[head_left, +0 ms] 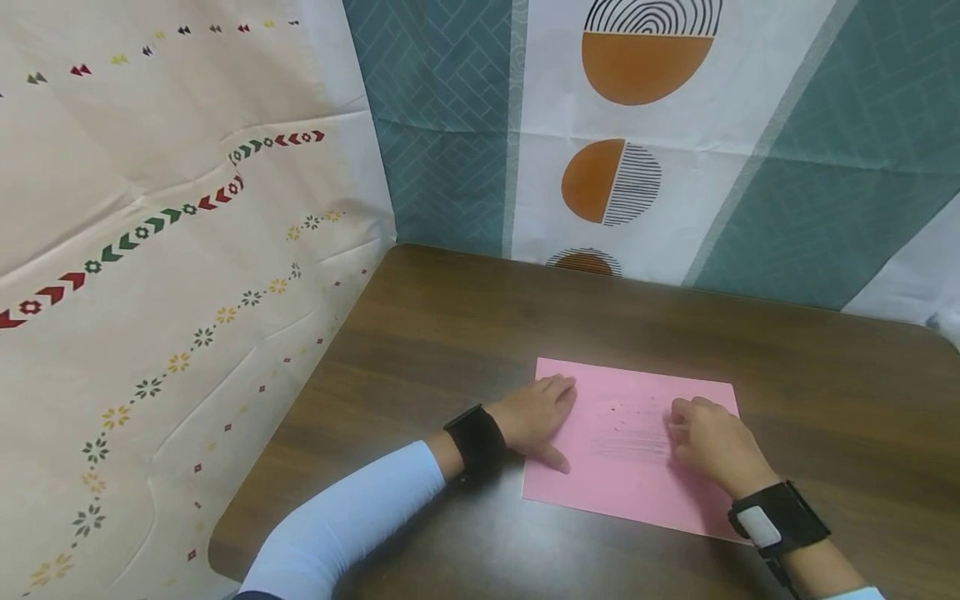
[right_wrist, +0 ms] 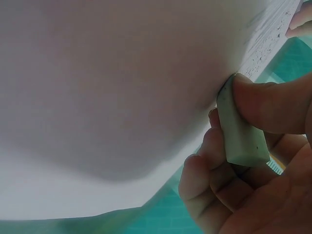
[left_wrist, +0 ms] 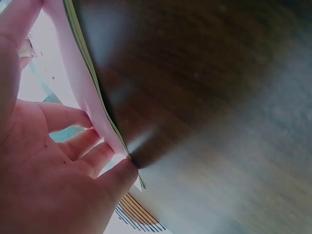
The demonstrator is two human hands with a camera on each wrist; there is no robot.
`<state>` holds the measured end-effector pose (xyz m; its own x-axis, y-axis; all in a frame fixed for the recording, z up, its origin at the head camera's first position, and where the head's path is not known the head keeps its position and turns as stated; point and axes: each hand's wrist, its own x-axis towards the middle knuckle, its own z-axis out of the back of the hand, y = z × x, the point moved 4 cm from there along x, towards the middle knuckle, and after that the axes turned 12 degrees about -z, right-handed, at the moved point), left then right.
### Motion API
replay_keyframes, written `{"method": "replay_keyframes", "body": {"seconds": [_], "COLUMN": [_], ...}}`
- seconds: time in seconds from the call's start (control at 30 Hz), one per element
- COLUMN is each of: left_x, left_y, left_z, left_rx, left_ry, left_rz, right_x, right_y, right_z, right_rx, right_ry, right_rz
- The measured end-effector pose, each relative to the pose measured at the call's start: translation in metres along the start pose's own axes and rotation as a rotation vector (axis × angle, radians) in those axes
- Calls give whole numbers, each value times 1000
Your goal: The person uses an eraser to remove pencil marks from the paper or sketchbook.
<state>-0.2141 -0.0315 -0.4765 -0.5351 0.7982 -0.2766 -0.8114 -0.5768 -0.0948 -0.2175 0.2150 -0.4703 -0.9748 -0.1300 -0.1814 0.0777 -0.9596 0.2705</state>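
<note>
Pink paper lies flat on the table, with faint grey lines and small dark crumbs near its middle. My left hand rests with spread fingers on its left side; in the left wrist view the fingertips touch the paper near its layered edge. Over the right part of the sheet, my right hand pinches a whitish block eraser between thumb and curled fingers. One end of the eraser meets the paper in the right wrist view. In the head view the hand hides the eraser almost wholly.
The brown wooden table extends around the paper on all sides. A teal and white patterned cloth hangs behind it, and a cream patterned cloth hangs along the left. Both wrists wear black bands.
</note>
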Motion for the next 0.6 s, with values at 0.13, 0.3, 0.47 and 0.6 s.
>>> {"method": "replay_keyframes", "body": {"seconds": [0.13,0.3,0.47,0.6], "left_x": [1,1,1,2], "left_y": [0,0,1,1], "left_z": [-1,0,1,-1], "left_rx": [-11,-4,0,4], "left_ry": [4,1,4,0], "left_rz": [6,0,5,4], "right_x": [1,0,1,3], "right_y": [-1,-3,-3,-5], "right_z": [-1,-1,1,1], "right_rx": [0,14,38,60], "right_ry": [6,12,11,43], "right_rz": [-8,-23,-15,-21]}}
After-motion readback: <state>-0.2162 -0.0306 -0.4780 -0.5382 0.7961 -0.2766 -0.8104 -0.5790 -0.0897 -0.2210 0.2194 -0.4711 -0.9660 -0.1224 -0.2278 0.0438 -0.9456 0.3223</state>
